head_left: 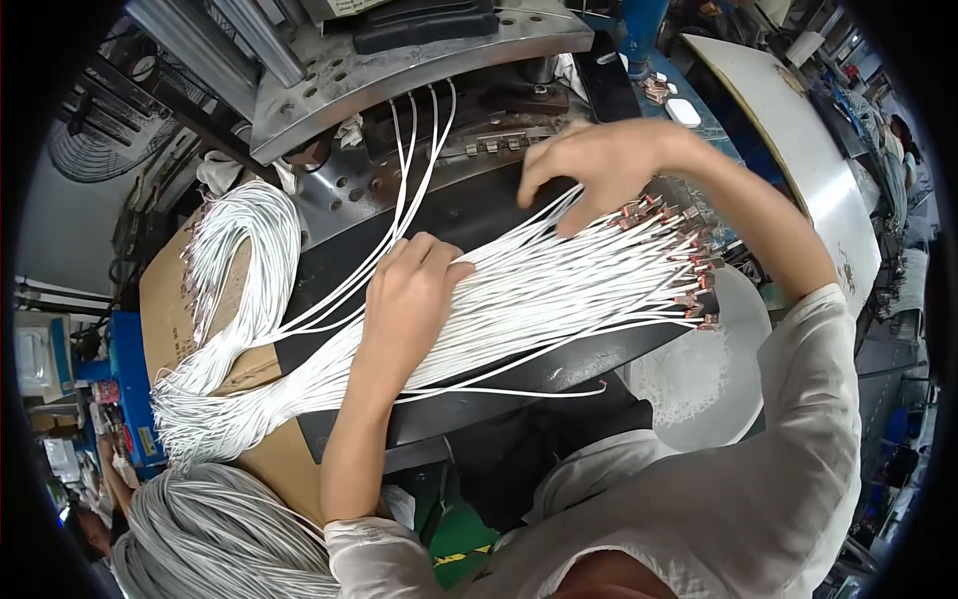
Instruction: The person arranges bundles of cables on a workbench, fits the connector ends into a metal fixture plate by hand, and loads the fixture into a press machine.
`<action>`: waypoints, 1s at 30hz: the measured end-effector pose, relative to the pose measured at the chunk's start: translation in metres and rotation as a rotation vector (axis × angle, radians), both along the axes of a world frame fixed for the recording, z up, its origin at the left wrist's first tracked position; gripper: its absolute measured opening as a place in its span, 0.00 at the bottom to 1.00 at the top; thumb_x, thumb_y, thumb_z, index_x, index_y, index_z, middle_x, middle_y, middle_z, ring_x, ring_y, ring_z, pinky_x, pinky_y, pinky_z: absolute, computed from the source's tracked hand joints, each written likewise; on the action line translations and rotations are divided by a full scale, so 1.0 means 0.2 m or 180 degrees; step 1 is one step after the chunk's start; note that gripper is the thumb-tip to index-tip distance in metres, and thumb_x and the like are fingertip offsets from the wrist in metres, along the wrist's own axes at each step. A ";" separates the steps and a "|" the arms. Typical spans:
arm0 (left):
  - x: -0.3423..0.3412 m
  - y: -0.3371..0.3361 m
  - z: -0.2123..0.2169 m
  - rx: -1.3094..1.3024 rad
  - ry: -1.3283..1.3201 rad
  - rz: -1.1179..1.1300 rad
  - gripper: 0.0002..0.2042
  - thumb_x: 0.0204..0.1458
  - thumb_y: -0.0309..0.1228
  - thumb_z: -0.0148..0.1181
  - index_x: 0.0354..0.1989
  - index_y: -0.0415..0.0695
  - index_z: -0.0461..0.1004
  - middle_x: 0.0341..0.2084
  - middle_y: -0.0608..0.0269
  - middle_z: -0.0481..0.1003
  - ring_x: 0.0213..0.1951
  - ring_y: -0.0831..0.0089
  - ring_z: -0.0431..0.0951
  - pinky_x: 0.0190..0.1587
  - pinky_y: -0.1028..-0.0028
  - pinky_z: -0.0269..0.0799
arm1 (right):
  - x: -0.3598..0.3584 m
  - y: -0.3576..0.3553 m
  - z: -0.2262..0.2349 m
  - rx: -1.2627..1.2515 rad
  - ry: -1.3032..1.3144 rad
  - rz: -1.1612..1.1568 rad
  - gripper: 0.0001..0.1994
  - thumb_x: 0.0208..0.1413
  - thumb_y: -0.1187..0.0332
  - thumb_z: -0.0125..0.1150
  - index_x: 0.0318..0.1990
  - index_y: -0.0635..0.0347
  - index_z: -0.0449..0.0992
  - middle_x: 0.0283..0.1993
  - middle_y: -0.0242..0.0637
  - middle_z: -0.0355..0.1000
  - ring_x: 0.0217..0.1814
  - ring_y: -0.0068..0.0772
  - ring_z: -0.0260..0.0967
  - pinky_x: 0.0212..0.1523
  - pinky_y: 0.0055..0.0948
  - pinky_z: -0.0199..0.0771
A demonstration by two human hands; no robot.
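Note:
A thick fan of white cables lies across the black work surface, its ends at the right carrying small copper-coloured and red terminals. My left hand is curled over the cables near the middle, its fingers closed on some of them; the exact strands are hidden beneath it. Above the upper right edge of the fan is my right hand, slightly blurred, with thumb and fingers apart and nothing seen between them. Several single cables run from near my left hand up to the metal machine.
The machine's steel plate overhangs the far side. A looped cable bundle lies at left on cardboard. Grey cables are heaped lower left. A pale round stool stands right, below the terminals. Another person's arm shows far left.

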State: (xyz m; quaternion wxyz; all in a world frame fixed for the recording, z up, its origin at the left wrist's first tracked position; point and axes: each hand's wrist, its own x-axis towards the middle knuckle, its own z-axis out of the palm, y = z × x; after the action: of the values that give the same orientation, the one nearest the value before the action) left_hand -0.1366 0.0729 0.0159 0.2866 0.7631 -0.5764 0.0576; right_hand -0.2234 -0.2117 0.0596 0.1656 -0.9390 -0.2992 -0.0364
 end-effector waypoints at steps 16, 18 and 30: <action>0.11 0.12 0.12 -0.1156 0.2986 0.0818 0.10 0.64 0.32 0.56 0.40 0.35 0.75 0.22 0.68 0.75 0.23 0.88 0.65 0.26 0.81 0.58 | -0.03 0.07 0.15 0.1811 0.2249 -0.1457 0.19 0.68 0.55 0.54 0.32 0.63 0.75 0.26 0.29 0.70 0.24 0.16 0.64 0.25 0.24 0.63; 0.16 0.09 0.15 -0.0571 0.2988 0.0502 0.10 0.64 0.32 0.57 0.41 0.35 0.76 0.22 0.69 0.75 0.23 0.88 0.65 0.25 0.82 0.57 | -0.09 -0.04 0.15 0.1755 0.2169 -0.1594 0.20 0.68 0.54 0.54 0.31 0.62 0.73 0.25 0.29 0.70 0.23 0.16 0.64 0.24 0.23 0.63; 0.09 -0.34 0.27 0.1622 0.3836 -0.1006 0.13 0.61 0.33 0.61 0.46 0.35 0.78 0.22 0.70 0.74 0.20 0.87 0.65 0.21 0.84 0.58 | -0.33 -0.35 0.21 0.1407 0.2565 -0.1956 0.14 0.65 0.61 0.59 0.34 0.63 0.76 0.22 0.28 0.73 0.21 0.14 0.67 0.22 0.20 0.65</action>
State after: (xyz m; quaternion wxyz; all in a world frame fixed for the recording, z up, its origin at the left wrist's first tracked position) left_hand -0.1188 0.0053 0.0694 0.3741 0.6121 -0.4160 -0.5588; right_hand -0.2899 -0.2814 0.1013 0.4420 -0.8656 0.0904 0.2173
